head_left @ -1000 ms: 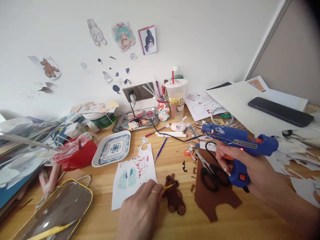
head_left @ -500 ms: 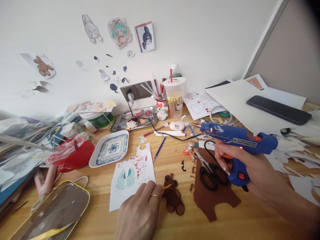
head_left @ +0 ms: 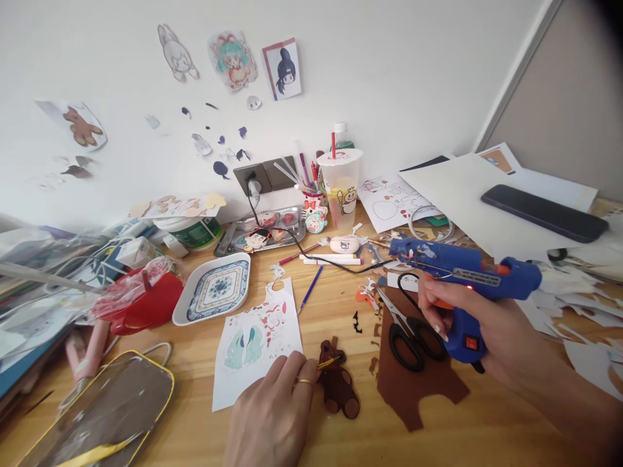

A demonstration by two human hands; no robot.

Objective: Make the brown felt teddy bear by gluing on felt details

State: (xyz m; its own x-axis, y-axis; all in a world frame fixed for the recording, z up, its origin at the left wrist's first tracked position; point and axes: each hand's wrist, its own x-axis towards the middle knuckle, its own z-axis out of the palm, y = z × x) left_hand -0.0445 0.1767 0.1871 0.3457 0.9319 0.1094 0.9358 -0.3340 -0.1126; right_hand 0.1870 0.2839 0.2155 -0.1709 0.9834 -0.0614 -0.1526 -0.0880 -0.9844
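My left hand (head_left: 277, 408) is closed round slim yellow tweezers (head_left: 327, 364), whose tips rest on the head of a small brown bear cut-out (head_left: 339, 389) lying on the table. My fingers hide the rear of the tweezers. In my right hand (head_left: 467, 305) is a blue hot glue gun (head_left: 452, 266), raised above the table with its nozzle pointing left and a red light glowing. Black-handled scissors (head_left: 411, 340) lie below it on a brown sheet (head_left: 418, 395) with cut edges. Beside my left hand is a printed paper (head_left: 280, 340) with cut-out shapes.
A square patterned dish (head_left: 214, 288), a red container (head_left: 146, 308) and a yellow-rimmed brown board (head_left: 117, 402) stand to the left. Farther back are a plastic cup (head_left: 341, 194) with a straw and a metal tray (head_left: 292, 224). A black cord (head_left: 321, 259) crosses the table. A phone (head_left: 542, 213) lies at right.
Almost nothing differs. The camera view has shifted very slightly; both hands keep their places, with the tweezers still at the bear's head.
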